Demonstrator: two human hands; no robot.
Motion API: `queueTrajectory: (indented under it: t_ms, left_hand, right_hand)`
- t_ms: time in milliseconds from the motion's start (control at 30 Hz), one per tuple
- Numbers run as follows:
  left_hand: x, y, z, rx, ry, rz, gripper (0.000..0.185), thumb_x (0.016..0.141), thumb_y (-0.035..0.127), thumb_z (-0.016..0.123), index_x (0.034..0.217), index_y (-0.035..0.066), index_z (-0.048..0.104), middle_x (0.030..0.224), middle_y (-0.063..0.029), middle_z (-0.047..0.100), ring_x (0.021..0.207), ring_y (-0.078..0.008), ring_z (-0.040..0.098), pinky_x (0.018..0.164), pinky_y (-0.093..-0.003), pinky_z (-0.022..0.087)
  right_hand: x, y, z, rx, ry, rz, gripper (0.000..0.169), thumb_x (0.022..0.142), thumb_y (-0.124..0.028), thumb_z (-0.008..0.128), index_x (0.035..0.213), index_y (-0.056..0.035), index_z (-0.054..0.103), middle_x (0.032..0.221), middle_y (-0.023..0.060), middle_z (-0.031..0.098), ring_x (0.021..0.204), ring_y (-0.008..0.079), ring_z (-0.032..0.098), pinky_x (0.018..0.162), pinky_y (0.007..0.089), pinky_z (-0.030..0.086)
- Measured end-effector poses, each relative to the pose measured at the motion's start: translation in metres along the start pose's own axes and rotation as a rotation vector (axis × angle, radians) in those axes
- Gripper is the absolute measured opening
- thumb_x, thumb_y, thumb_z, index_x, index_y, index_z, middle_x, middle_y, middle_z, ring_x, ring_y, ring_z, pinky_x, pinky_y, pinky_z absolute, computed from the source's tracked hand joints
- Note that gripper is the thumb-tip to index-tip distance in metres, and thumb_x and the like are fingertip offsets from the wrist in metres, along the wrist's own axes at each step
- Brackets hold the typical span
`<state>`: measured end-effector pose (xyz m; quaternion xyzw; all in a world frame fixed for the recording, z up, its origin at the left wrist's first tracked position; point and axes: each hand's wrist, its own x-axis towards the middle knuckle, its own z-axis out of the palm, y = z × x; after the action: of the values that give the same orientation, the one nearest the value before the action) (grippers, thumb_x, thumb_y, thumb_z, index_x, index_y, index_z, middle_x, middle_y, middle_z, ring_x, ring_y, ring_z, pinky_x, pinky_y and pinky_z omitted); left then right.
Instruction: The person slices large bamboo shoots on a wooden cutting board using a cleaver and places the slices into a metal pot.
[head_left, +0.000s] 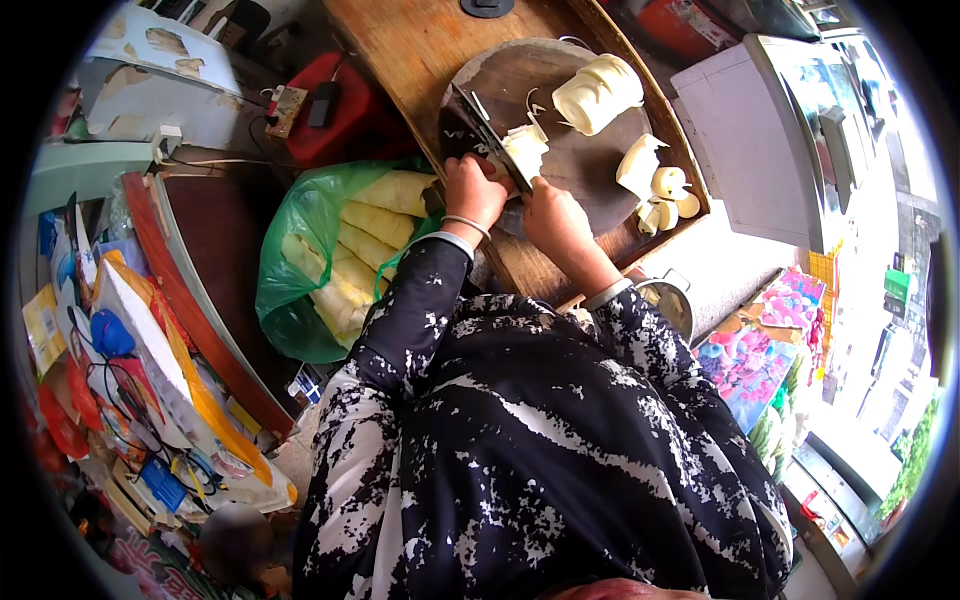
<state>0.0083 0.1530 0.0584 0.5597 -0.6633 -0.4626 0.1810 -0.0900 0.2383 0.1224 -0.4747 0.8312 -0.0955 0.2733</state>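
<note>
On the round wooden chopping board (600, 176), a cleaver (491, 135) stands with its blade slanting away from me. My right hand (559, 217) is closed around its handle end. My left hand (476, 191) is at the blade's left side with its fingers curled; what they grip is hidden. Pale, cut pieces of what look like bamboo shoot (526, 148) lie against the blade's right side. A thick peeled chunk (598, 94) rests at the board's far right, and smaller pieces (667, 199) sit by its right edge.
The board stands on a wooden table (390, 45) with a raised rim. Left of it, a green plastic bag (300, 195) holds several long pale shoots (375, 236). A red stool-like object (341, 120) carries a power strip. A metal pot (667, 300) is low at the right.
</note>
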Motion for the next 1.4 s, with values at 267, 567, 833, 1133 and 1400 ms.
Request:
queueTrajectory:
  t_ms: [267, 567, 833, 1133, 1400]
  left_hand:
    - [-0.004, 0.014, -0.018, -0.179, -0.082, -0.19, 0.038, 0.063, 0.012, 0.074, 0.087, 0.0, 0.047, 0.081, -0.0116, 0.056, 0.059, -0.0215, 0.06, 0.041, -0.0322, 0.052]
    - [-0.01, 0.019, -0.012, -0.125, -0.046, -0.193, 0.046, 0.063, 0.019, 0.08, 0.084, 0.0, 0.044, 0.077, -0.0132, 0.055, 0.059, -0.0219, 0.061, 0.039, -0.0344, 0.051]
    - [-0.014, 0.017, -0.011, -0.17, -0.013, -0.12, 0.042, 0.062, 0.017, 0.077, 0.079, -0.002, 0.044, 0.068, -0.0163, 0.055, 0.046, -0.0268, 0.059, 0.037, -0.0361, 0.048]
    - [-0.012, 0.012, -0.013, -0.264, -0.084, -0.173, 0.039, 0.066, 0.014, 0.075, 0.085, 0.001, 0.044, 0.079, -0.011, 0.052, 0.057, -0.0226, 0.061, 0.04, -0.0341, 0.053]
    - [-0.014, 0.016, -0.013, -0.176, -0.078, -0.155, 0.035, 0.068, 0.012, 0.073, 0.086, 0.0, 0.046, 0.079, -0.0146, 0.056, 0.057, -0.0246, 0.062, 0.041, -0.0353, 0.053]
  right_hand:
    - [-0.008, 0.002, -0.005, 0.033, 0.065, -0.033, 0.018, 0.084, -0.015, 0.05, 0.091, 0.0006, 0.053, 0.076, 0.0241, 0.063, 0.074, 0.0412, 0.063, 0.066, 0.0484, 0.05]
    - [0.0, -0.003, -0.002, -0.014, 0.01, -0.006, 0.015, 0.081, -0.011, 0.052, 0.09, 0.0011, 0.053, 0.077, 0.0237, 0.064, 0.074, 0.0402, 0.064, 0.066, 0.0474, 0.051]
    - [-0.003, 0.0, 0.007, -0.016, 0.012, -0.021, 0.015, 0.083, -0.013, 0.052, 0.087, 0.0008, 0.054, 0.075, 0.0235, 0.063, 0.074, 0.0399, 0.064, 0.067, 0.047, 0.051]
    - [-0.016, -0.007, -0.001, 0.065, 0.055, -0.021, 0.016, 0.083, -0.014, 0.051, 0.088, 0.0009, 0.054, 0.075, 0.024, 0.063, 0.074, 0.0408, 0.063, 0.067, 0.048, 0.051]
    - [-0.003, -0.006, 0.001, 0.017, -0.006, 0.022, 0.016, 0.083, -0.014, 0.051, 0.09, 0.0001, 0.053, 0.075, 0.0236, 0.064, 0.073, 0.0411, 0.063, 0.067, 0.0489, 0.05]
